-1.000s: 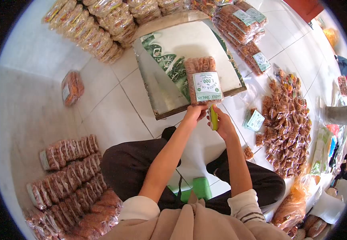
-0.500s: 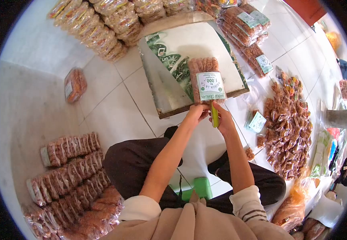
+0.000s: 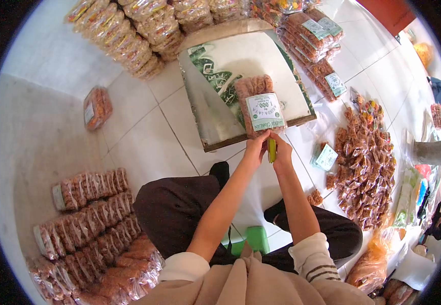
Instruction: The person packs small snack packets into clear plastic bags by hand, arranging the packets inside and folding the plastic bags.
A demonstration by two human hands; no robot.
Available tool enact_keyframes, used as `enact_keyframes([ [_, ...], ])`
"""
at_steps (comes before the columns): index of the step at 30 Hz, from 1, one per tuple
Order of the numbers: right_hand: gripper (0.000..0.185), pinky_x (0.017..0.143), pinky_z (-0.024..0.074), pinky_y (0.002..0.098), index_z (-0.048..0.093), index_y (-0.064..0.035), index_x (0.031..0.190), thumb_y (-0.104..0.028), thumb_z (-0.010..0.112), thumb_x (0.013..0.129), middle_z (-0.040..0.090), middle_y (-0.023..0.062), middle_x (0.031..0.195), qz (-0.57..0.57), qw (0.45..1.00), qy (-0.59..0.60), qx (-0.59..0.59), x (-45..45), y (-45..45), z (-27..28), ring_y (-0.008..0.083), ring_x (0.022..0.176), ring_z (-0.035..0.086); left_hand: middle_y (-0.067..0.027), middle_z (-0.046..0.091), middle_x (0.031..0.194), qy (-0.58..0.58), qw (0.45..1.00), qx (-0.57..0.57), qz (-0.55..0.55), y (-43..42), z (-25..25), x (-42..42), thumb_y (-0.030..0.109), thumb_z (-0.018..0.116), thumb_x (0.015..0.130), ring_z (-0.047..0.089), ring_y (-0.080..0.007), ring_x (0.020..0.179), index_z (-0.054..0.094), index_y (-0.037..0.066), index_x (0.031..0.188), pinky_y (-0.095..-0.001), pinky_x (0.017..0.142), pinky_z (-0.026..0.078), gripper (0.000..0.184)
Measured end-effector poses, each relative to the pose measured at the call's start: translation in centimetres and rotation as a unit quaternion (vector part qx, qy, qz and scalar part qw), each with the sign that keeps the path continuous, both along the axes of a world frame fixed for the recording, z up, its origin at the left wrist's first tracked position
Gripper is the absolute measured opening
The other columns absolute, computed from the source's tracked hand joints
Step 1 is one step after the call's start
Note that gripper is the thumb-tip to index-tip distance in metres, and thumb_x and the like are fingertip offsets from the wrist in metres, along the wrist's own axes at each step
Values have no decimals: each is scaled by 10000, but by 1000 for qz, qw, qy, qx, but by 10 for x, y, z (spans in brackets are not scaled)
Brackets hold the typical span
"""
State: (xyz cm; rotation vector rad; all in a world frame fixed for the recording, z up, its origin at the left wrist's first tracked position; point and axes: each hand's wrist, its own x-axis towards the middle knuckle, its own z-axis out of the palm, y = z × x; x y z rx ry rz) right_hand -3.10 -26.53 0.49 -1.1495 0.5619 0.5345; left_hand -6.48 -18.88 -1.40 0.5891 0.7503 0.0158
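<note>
A clear bag of brown snacks [image 3: 254, 88] with a white and green label lies on a low board-topped stand [image 3: 270, 51], its near end at the stand's front edge. My left hand [image 3: 255, 149] pinches that near end. Close beside it, my right hand [image 3: 283, 151] is closed around a slim yellow-green stapler [image 3: 272, 150], held at the same end of the bag. The fingertips of both hands are partly hidden. On the floor to the right lies a small stack of printed labels [image 3: 325, 157].
Small brown snack packets [image 3: 365, 168] form a heap at right. Labelled bags [image 3: 309, 38] are stacked at the far right, pale snack bags [image 3: 124, 43] at the far left. Rows of brown packs [image 3: 86, 218] lie near left, one lone pack [image 3: 97, 108] by the wall. A green object [image 3: 256, 239] sits between my legs.
The bag has shifted slightly left and turned a little on the stand. My hands have come closer together at its near end, with the stapler more upright and more covered by my fingers.
</note>
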Motion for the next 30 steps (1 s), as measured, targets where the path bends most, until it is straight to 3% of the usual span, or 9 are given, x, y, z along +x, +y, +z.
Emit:
enact_keyframes([
  [2, 250, 607, 430, 256, 593, 94, 896, -84, 622, 723, 593, 99, 794, -4, 1000, -13, 1, 1, 1, 0, 158, 676, 553, -17, 593, 854, -14, 1000, 3, -2, -1, 4, 0, 205, 672, 748, 557, -127, 748, 583, 67, 927, -244, 653, 452, 243],
  [4, 183, 499, 394, 252, 595, 26, 775, -150, 624, 736, 548, 58, 682, 10, 999, -48, -20, -1, 2, -1, 138, 574, 510, -20, 594, 856, -9, 1000, 5, 20, -2, 1, -2, 199, 691, 731, 558, -125, 743, 583, 59, 932, -236, 636, 448, 268],
  [7, 223, 590, 430, 249, 623, 68, 864, -99, 629, 716, 601, 91, 804, -8, 999, -22, -32, 1, 5, -5, 146, 670, 553, -16, 594, 847, 9, 999, -21, 30, -2, 3, 2, 186, 699, 721, 557, -121, 730, 588, 59, 927, -231, 618, 443, 266],
  [14, 172, 503, 400, 245, 611, 25, 804, -138, 602, 750, 566, 59, 722, -17, 999, -28, -22, -4, 10, -6, 126, 588, 519, -11, 594, 831, 42, 999, 25, 23, 1, 11, 2, 183, 696, 717, 556, -114, 721, 596, 63, 902, -232, 605, 441, 241],
  [17, 230, 488, 395, 242, 602, 21, 859, -195, 578, 786, 568, 55, 737, 32, 999, -27, -24, -4, 3, -7, 121, 572, 506, -14, 588, 817, 34, 998, 51, 30, 0, 1, -1, 187, 680, 732, 549, -113, 711, 589, 65, 907, -233, 603, 435, 232],
  [19, 313, 554, 409, 249, 577, 0, 963, -279, 544, 827, 558, 38, 789, 164, 986, -11, 23, -1, -12, -5, 113, 643, 500, -11, 577, 807, 10, 996, 34, 85, -10, -7, -7, 210, 651, 756, 540, -106, 672, 572, 46, 909, -226, 581, 436, 238],
  [23, 357, 693, 395, 280, 540, -61, 1032, -366, 503, 850, 529, 23, 863, 235, 971, -31, 34, -14, -50, -16, 136, 796, 479, -35, 574, 834, 34, 993, 84, 74, -55, -18, -22, 264, 516, 853, 544, -102, 732, 571, 24, 964, -227, 625, 444, 271],
  [27, 364, 629, 398, 280, 548, -47, 969, -381, 523, 826, 522, 33, 843, 133, 991, 27, 0, -12, -101, -77, 138, 735, 489, -32, 583, 891, 88, 979, 166, -75, -104, -63, -9, 275, 492, 859, 552, -111, 788, 549, 52, 1047, -247, 658, 452, 297],
  [30, 375, 673, 390, 295, 521, -52, 1012, -374, 526, 821, 501, 55, 914, 38, 998, 41, -2, 5, -137, -120, 156, 828, 472, -53, 575, 938, 63, 969, 90, -219, -123, -88, 12, 287, 477, 861, 549, -120, 811, 513, 40, 1106, -252, 696, 446, 350],
])
